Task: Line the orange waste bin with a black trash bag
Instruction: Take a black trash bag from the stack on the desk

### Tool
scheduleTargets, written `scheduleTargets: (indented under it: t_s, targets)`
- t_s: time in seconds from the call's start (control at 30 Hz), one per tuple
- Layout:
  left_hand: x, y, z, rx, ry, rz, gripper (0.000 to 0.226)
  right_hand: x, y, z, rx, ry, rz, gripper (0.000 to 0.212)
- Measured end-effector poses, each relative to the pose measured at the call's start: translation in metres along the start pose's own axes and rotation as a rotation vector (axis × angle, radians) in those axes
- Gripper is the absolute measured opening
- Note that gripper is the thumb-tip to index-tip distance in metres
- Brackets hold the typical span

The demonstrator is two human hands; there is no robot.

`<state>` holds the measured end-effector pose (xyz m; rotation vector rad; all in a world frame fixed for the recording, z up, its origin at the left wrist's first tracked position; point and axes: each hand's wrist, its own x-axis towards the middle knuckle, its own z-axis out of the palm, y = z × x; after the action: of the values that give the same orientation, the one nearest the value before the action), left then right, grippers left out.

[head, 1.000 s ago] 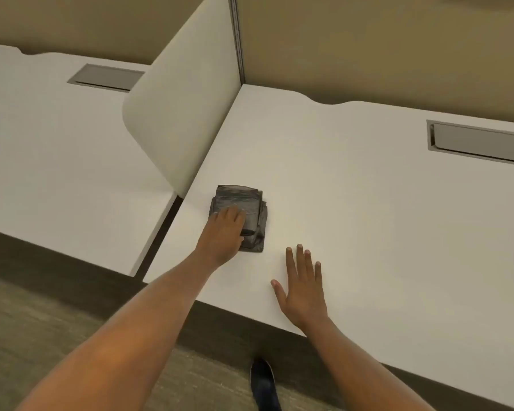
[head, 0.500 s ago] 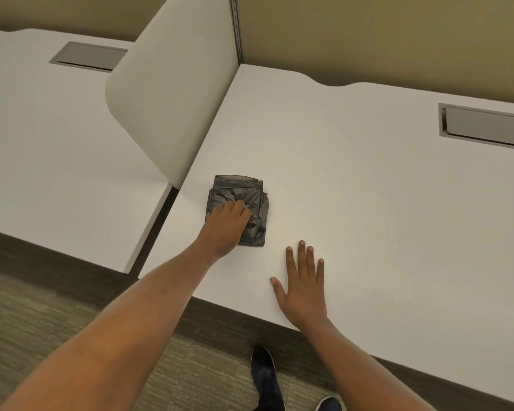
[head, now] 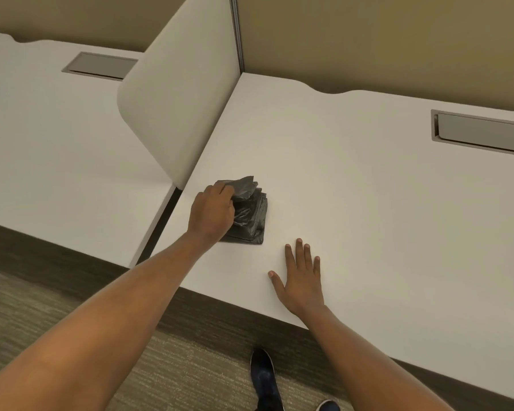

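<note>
Crinkled black trash bag [head: 250,215], apparently folded, under left hand [head: 211,215].

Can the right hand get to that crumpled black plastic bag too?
Probably yes. The right hand lies flat on the white desk just beside the folded black plastic trash bag, with bare desk between them.

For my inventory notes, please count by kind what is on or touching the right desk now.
Folded black trash bags: 1 stack; the number of bags cannot be told
Hands: 2, left hand gripping the top bag, right hand flat on the desk
Total: 3
</note>
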<state>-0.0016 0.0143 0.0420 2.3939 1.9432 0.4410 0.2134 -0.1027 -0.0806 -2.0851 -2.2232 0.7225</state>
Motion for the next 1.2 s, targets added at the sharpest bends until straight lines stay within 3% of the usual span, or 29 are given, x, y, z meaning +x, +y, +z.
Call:
scheduleTargets:
  t_s: [0.17, 0.33, 0.6, 0.77, 0.9, 1.0, 1.1, 1.2]
  targets:
    - [-0.004, 0.009, -0.025, -0.105, 0.096, -0.075, 0.018, 0.003, -0.013, -0.018, 0.220, -0.003, 0.092, 0.081]
    - [-0.017, 0.028, -0.049, -0.285, 0.140, -0.160, 0.014, -0.006, -0.048, -0.043, 0.712, 0.032, 0.213, 0.078]
    - [-0.054, 0.080, -0.093, -0.690, 0.221, -0.341, 0.009, -0.038, -0.072, -0.077, 1.466, -0.276, 0.498, 0.090]
    - [-0.089, 0.115, -0.123, -1.179, 0.167, -0.634, 0.009, -0.080, -0.058, -0.092, 1.794, -0.419, 0.574, 0.095]
    - [-0.129, 0.137, -0.142, -1.578, 0.174, -0.787, 0.010, -0.120, -0.042, -0.105, 2.079, -0.500, 0.449, 0.085]
    - [-0.162, 0.145, -0.148, -1.683, 0.213, -0.866, 0.012, -0.150, -0.032, -0.114, 2.215, -0.485, 0.399, 0.067]
    - [-0.198, 0.150, -0.147, -1.678, 0.253, -0.971, 0.009, -0.175, -0.023, -0.119, 2.169, -0.411, 0.430, 0.054]
    - [-0.233, 0.151, -0.141, -1.393, 0.263, -1.137, 0.024, -0.196, -0.014, -0.119, 1.900, -0.234, 0.392, 0.040]
